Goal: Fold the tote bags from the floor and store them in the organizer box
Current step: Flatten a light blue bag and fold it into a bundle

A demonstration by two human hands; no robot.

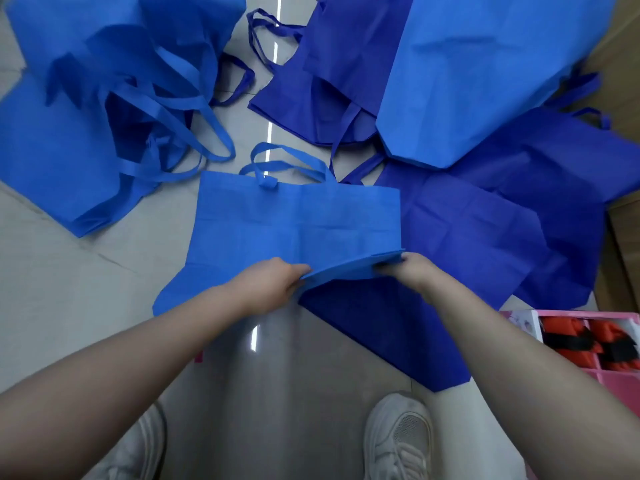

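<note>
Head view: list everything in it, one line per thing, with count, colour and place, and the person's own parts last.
Held tote bag: one, light blue, flat on the floor at centre, near edge lifted by both hands.
Other light blue tote bags: several in a heap at upper left, one more at upper right; exact count unclear.
Dark blue tote bags: several overlapping at right and top centre; count unclear.
Organizer box: one, pink, lower right edge, holding orange and black items.
Floor: grey tiles.
Shoes: two, white, bottom.
Left hand: pinches the bag's near edge.
Right hand: pinches the same edge.
</note>
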